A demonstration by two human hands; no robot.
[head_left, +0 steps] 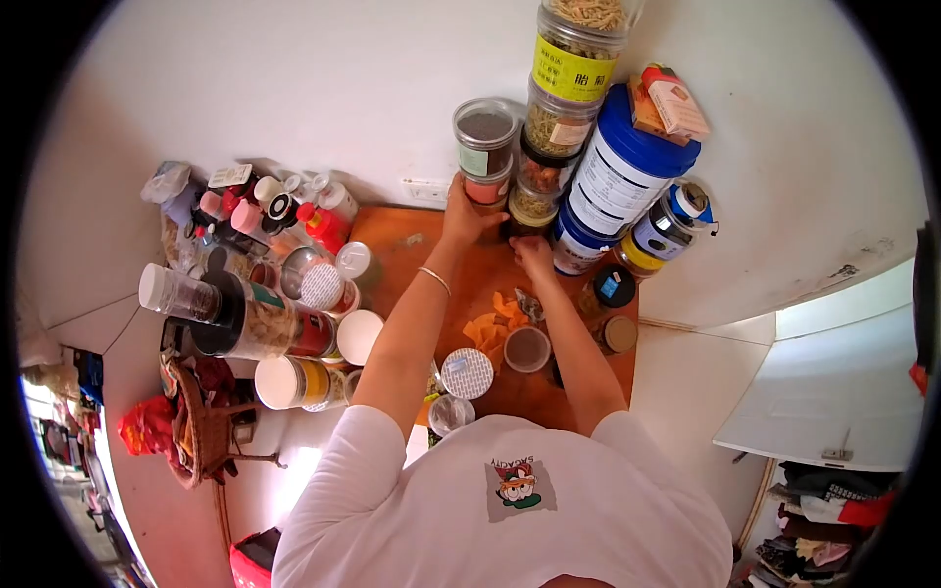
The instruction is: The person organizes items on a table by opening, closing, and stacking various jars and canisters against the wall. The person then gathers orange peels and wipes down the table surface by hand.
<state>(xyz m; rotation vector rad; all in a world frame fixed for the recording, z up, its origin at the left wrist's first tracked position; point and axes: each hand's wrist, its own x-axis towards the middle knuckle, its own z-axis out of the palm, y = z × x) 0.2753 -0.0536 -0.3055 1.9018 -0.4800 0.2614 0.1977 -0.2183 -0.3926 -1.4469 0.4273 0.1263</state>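
Note:
My left hand [472, 213], with a bracelet at the wrist, is wrapped round the lower jar [486, 188] of a two-jar stack near the wall. On top of it sits a clear grey-lidded jar [485, 132] with dark contents and a pale green label. My right hand [532, 255] is closed, its fingers curled at the foot of the neighbouring tall stack, by a jar of yellowish-green dried contents [532, 208]. Whether those fingers grip anything is hidden. Orange cloth or paper [495, 328] lies on the wooden tabletop [417, 235] below my hands.
Right of the stack stand large blue-lidded white tubs [622, 181] with small boxes [674, 106] on top. Jars and bottles crowd the left, including a red bottle [321, 227]. Nearer me are a round jar [527, 349] and a patterned lid [467, 373]. A socket [425, 190] is on the wall.

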